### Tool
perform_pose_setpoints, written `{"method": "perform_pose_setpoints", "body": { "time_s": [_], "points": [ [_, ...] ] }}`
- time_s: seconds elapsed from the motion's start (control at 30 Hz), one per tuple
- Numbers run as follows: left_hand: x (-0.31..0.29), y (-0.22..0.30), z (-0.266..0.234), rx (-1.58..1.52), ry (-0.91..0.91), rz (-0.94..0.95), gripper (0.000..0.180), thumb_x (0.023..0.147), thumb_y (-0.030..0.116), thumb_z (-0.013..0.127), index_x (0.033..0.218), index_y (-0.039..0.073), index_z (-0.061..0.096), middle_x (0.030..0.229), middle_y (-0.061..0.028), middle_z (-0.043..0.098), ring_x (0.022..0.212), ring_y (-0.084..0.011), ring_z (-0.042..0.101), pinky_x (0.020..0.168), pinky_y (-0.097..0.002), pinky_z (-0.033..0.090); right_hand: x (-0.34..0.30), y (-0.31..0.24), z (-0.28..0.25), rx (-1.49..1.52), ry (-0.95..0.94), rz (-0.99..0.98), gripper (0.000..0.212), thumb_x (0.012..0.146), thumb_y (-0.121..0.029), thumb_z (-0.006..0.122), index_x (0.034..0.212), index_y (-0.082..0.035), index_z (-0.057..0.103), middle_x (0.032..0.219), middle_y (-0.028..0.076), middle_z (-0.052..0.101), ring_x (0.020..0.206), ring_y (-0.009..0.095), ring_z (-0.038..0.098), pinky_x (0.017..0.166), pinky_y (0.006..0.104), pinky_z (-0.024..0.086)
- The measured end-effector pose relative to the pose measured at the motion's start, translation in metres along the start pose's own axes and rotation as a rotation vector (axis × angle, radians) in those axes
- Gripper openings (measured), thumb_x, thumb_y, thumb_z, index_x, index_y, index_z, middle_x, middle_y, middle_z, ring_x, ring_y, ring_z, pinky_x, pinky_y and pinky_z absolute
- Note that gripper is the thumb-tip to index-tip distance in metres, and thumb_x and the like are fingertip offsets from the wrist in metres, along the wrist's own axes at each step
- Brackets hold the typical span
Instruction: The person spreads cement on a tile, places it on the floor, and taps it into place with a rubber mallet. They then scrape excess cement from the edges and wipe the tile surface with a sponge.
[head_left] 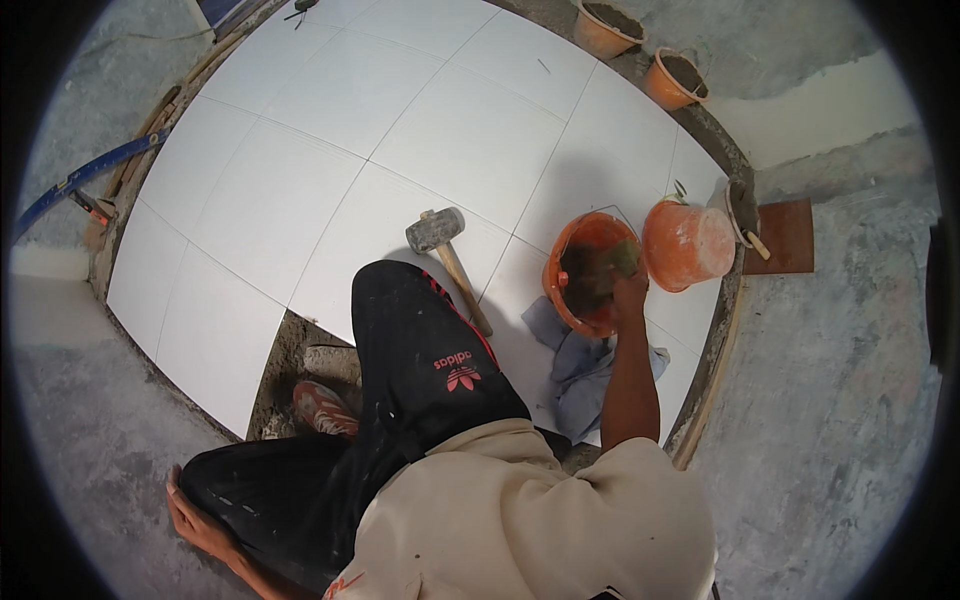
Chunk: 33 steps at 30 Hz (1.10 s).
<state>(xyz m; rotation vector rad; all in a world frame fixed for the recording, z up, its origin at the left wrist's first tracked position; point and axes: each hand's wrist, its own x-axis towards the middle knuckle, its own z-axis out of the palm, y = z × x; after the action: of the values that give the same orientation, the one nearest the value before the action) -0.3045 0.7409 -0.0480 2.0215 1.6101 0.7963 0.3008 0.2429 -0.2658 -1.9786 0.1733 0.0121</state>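
My right hand (630,295) is closed at the right rim of an orange bucket (552,282). It grips a dull green piece (625,257), possibly a sponge, over the murky grey-brown contents. My left hand (197,522) rests against my bent left knee, fingers stretched along the black trousers and holding nothing. A rubber mallet (436,230) with a wooden handle lies on the white tiles (470,140) beside my other knee. Just below the bucket is a crumpled grey-blue cloth (580,385). An orange bucket tipped over (690,245) touches the first one's right side.
Two orange buckets of grey mix (606,30) (677,80) stand at the far right edge. A container with a wooden-handled tool (758,244) is by a brown tile (790,235). At left lies a blue level (100,165). Rough mortar bed (275,385) shows near my shoe.
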Motion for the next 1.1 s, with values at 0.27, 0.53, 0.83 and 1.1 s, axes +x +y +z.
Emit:
{"method": "perform_pose_setpoints", "body": {
  "time_s": [0.27,0.53,0.83,1.1],
  "points": [
    [-0.005,0.003,0.002,-0.024,-0.008,-0.011,0.053,0.118,0.033,0.039,0.137,-0.007,0.069,0.136,-0.0207,0.072,0.13,-0.0298,0.064,0.118,-0.0412,0.044,0.007,-0.013,-0.008,0.377,-0.061,0.238,0.042,0.104,-0.022,0.072,0.14,-0.009,0.054,0.125,0.01,0.064,0.111,0.023,0.068,0.083,0.0429,0.065],
    [-0.019,0.014,-0.001,-0.038,0.043,-0.045,0.05,0.118,0.029,0.041,0.134,-0.009,0.07,0.134,-0.0202,0.072,0.126,-0.0282,0.066,0.115,-0.0388,0.045,0.014,-0.017,0.026,0.315,-0.079,0.122,0.018,0.11,-0.024,0.059,0.12,-0.009,0.063,0.105,0.006,0.066,0.092,0.019,0.069,0.074,0.0383,0.065],
    [-0.006,0.054,0.003,-0.035,0.142,-0.026,0.032,0.11,0.019,0.057,0.116,-0.006,0.077,0.112,-0.0183,0.079,0.105,-0.0252,0.072,0.097,-0.0361,0.053,0.027,0.044,-0.023,0.152,-0.177,0.207,0.024,0.108,-0.026,0.06,0.117,-0.004,0.06,0.112,0.01,0.069,0.095,0.02,0.069,0.078,0.0353,0.059],
    [-0.025,0.041,0.0,-0.055,0.14,-0.086,0.035,0.113,0.021,0.054,0.122,-0.004,0.076,0.111,-0.0122,0.078,0.102,-0.0177,0.068,0.094,-0.0308,0.051,0.034,0.03,-0.008,0.023,-0.194,0.226,0.034,0.106,-0.029,0.064,0.126,-0.004,0.055,0.118,0.011,0.068,0.1,0.021,0.068,0.083,0.0368,0.058]
  ]
}}
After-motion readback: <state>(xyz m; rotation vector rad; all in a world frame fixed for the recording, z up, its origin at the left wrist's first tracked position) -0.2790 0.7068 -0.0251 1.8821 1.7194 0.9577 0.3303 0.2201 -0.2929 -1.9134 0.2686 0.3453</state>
